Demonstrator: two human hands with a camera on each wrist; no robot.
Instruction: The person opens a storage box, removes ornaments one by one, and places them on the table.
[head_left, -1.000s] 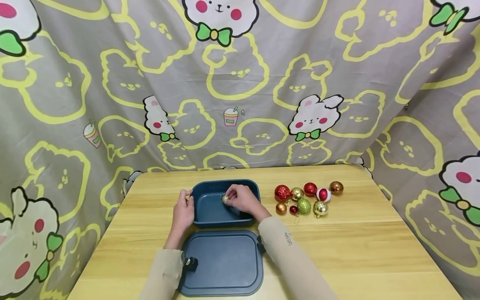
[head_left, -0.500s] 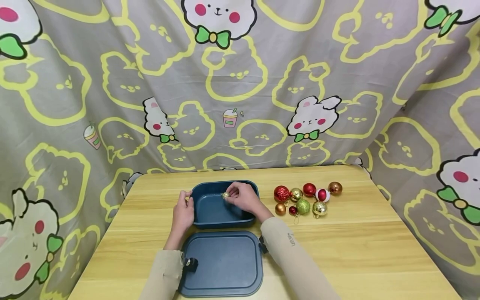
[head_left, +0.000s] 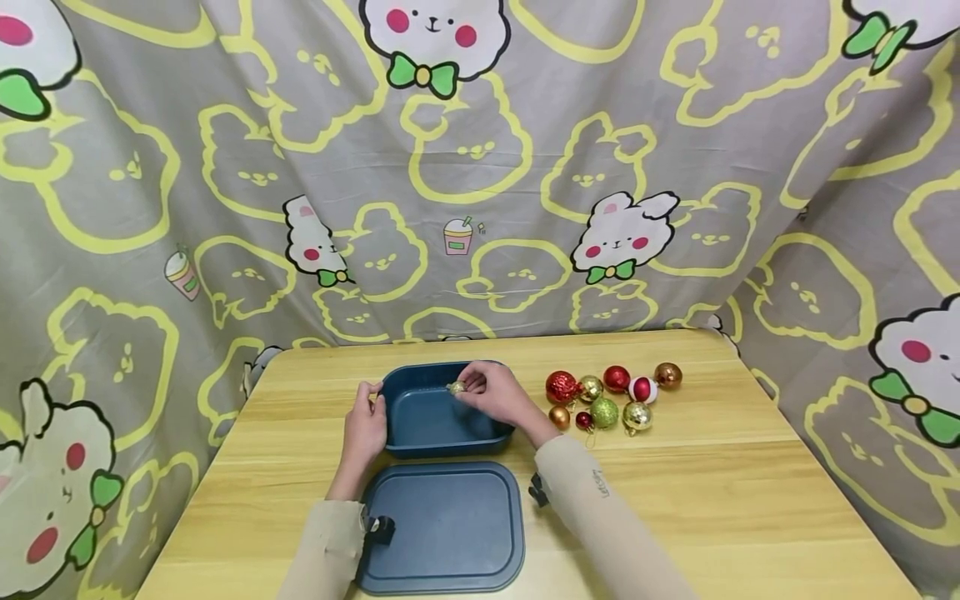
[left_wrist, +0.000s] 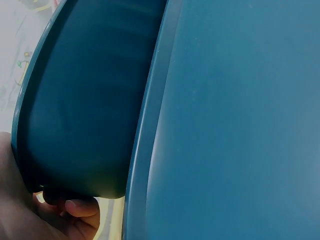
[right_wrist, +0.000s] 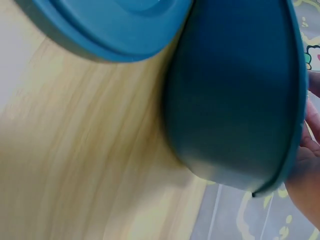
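Observation:
A deep blue box [head_left: 450, 451] stands on the table, its wall [left_wrist: 85, 100] filling much of the left wrist view. My left hand [head_left: 365, 427] holds the box at its left end, with curled fingers [left_wrist: 82, 207] showing by that end in the left wrist view. Over the box's right half, my right hand [head_left: 497, 395] pinches a small gold Christmas bauble [head_left: 457, 387] between thumb and fingertips. In the right wrist view the right hand [right_wrist: 305, 175] is partly hidden behind the box wall [right_wrist: 235, 105]. No other bauble shows inside the box.
The flat blue lid [head_left: 442, 525] lies just in front of the box. Several baubles lie together to the right, including a red glittery one [head_left: 561, 386], a green one [head_left: 603, 413] and a bronze one [head_left: 668, 375]. A patterned curtain [head_left: 480, 275] hangs behind the wooden table [head_left: 712, 500].
My right hand has risen slightly and shifted right, carrying the gold bauble, and its forearm has swung right. The left hand keeps its place on the box.

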